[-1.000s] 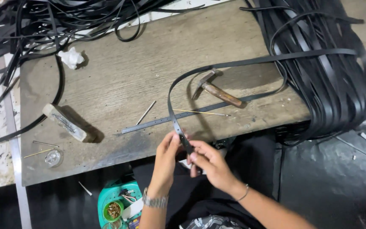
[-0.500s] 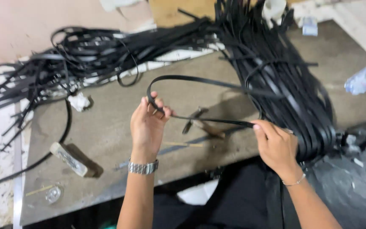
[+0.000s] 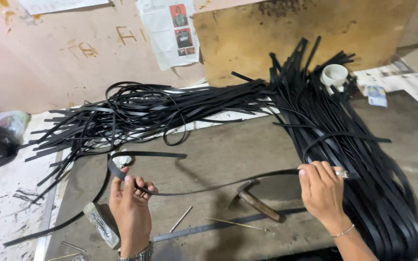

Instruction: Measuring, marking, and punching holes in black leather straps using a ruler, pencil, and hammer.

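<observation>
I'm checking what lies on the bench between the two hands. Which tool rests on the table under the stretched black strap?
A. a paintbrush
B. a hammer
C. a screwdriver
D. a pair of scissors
B: a hammer with a wooden handle lies on the table below the black strap, which the left hand and right hand hold stretched between them.

Both forearms are reaching up from the bottom edge, well apart from each other. The left hand (image 3: 130, 208) is showing its back, fingers curling in a pinch at the top and a metal watch sitting on the wrist. The right hand (image 3: 321, 191) is also closing its fingers, wearing a ring and a thin bracelet.
</observation>
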